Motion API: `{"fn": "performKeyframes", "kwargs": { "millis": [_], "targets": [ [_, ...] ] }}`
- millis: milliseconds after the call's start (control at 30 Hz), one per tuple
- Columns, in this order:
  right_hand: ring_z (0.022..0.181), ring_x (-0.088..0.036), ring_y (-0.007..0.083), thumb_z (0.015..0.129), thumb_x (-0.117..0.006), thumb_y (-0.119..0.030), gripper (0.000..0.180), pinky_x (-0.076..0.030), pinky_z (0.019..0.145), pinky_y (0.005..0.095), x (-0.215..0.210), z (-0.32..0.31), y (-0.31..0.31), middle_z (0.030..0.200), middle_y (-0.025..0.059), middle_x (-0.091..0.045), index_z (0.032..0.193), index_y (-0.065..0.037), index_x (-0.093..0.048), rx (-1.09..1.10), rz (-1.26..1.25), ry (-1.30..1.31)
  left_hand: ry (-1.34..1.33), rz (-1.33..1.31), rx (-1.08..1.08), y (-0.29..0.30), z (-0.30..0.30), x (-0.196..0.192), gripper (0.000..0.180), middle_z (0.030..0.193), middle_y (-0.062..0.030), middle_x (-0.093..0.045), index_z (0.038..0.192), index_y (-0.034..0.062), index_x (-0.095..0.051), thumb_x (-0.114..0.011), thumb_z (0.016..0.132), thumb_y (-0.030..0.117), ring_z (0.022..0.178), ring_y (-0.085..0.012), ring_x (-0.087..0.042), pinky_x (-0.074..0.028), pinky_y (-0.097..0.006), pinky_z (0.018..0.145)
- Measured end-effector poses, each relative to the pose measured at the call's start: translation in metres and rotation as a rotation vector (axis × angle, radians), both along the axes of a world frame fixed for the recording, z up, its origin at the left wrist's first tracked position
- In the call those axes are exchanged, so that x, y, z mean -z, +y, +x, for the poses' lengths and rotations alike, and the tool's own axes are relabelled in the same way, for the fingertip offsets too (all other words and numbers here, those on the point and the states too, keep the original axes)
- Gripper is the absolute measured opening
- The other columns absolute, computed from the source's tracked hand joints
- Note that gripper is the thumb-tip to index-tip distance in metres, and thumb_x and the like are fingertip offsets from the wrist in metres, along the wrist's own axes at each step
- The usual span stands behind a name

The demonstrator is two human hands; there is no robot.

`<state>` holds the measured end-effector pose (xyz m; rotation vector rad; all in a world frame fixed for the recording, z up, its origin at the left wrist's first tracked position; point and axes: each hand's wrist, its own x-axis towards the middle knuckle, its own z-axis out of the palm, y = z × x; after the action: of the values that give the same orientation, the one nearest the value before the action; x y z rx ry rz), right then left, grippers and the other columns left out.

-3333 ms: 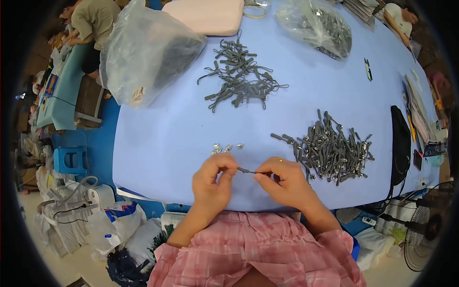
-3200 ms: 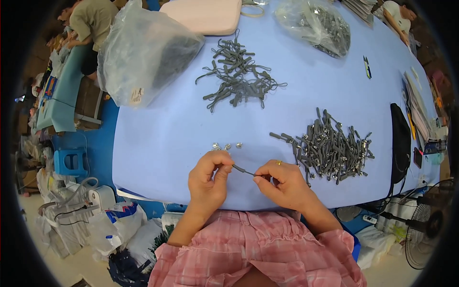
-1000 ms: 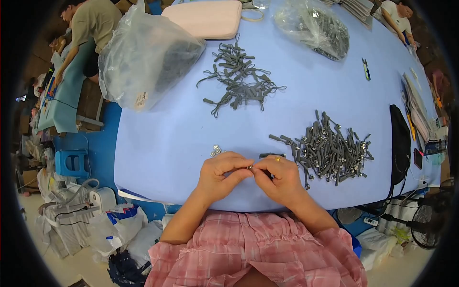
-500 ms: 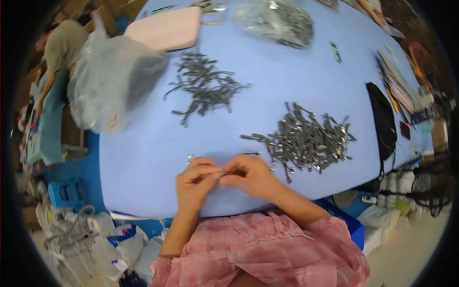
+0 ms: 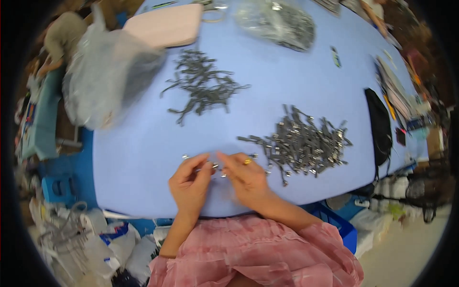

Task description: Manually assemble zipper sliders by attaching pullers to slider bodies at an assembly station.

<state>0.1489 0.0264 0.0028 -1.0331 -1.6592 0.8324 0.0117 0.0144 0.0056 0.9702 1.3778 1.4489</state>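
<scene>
My left hand (image 5: pixel 189 184) is closed, thumb against fingers, with a small shiny metal fitting (image 5: pixel 215 165) at its fingertips. Close beside it, my right hand (image 5: pixel 248 182) has its index finger stretched toward that piece, and no thing shows gripped in it. A second small shiny piece (image 5: pixel 223 175) shows at the right hand's edge; whether it touches the hand I cannot tell. To the right lies a heap of dark grey strap pieces with metal fittings (image 5: pixel 306 143). Farther off, left of centre, is a pile of dark grey straps (image 5: pixel 203 83) with no metal visible.
The blue-covered table (image 5: pixel 138 177) carries a clear plastic bag (image 5: pixel 105 81) on the left, a pale pink case (image 5: pixel 165 26), and another filled clear bag (image 5: pixel 277 24) at the back. A black pouch (image 5: pixel 379 129) lies along the right side. Other people are at the far edges.
My hands, together at the fingertips before, have drawn slightly apart. The right hand has opened its pinch and turned, and a shiny metal fitting now shows at the left fingertips.
</scene>
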Motion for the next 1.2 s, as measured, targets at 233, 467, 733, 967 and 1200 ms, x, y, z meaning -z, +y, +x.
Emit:
{"fn": "performKeyframes", "kwargs": {
  "millis": [233,467,733,967,1200],
  "targets": [
    [0.066,-0.058,0.0226,0.071,-0.068,-0.004,0.013,-0.047,0.054,0.0312,0.0,0.007,0.005,0.073,0.0072,-0.06,0.083,-0.003,-0.061,0.059,0.118,-0.213,-0.182,-0.052,0.161,0.004,-0.003,0.01,0.021,0.085,-0.0037,-0.061,0.099,0.0004,-0.061,-0.062,0.079,-0.002,0.069,-0.0064,-0.057,-0.047,-0.018,0.06],
    [0.064,-0.057,0.0224,0.068,-0.068,-0.001,0.016,-0.046,0.052,0.0305,-0.012,0.008,0.013,0.074,0.0067,-0.059,0.083,-0.003,-0.062,-0.006,0.223,-0.438,0.116,-0.077,0.056,-0.001,0.005,0.004,0.016,0.082,-0.0054,-0.064,0.092,0.0007,-0.064,-0.062,0.076,-0.001,0.071,-0.0091,-0.061,-0.05,-0.021,0.063],
    [0.068,-0.057,0.0272,0.076,-0.061,-0.013,0.01,-0.046,0.06,0.0379,-0.02,0.012,0.019,0.075,0.01,-0.058,0.076,-0.003,-0.059,-0.254,0.084,-0.722,0.365,0.107,0.12,-0.011,0.002,0.012,0.014,0.084,-0.0088,-0.065,0.087,0.0004,-0.064,-0.061,0.075,-0.006,0.073,-0.0128,-0.062,-0.05,-0.023,0.065],
    [0.069,-0.057,0.0329,0.079,-0.059,-0.015,0.014,-0.046,0.06,0.0401,-0.005,0.019,0.015,0.075,0.015,-0.058,0.076,-0.001,-0.057,-0.304,-0.212,-0.18,-0.038,0.022,0.311,-0.007,-0.002,-0.004,0.011,0.085,-0.0092,-0.064,0.089,-0.001,-0.063,-0.061,0.079,-0.005,0.075,-0.0131,-0.059,-0.048,-0.022,0.067],
    [0.062,-0.056,0.0213,0.081,-0.061,-0.019,0.022,-0.045,0.058,0.0318,0.004,0.012,-0.001,0.069,0.0097,-0.058,0.086,0.0,-0.052,-0.24,-0.467,0.123,0.545,0.138,0.276,-0.021,-0.005,0.001,0.022,0.084,-0.0074,-0.064,0.097,-0.0004,-0.06,-0.062,0.076,-0.007,0.073,-0.0131,-0.06,-0.049,-0.025,0.065]
  ]
}}
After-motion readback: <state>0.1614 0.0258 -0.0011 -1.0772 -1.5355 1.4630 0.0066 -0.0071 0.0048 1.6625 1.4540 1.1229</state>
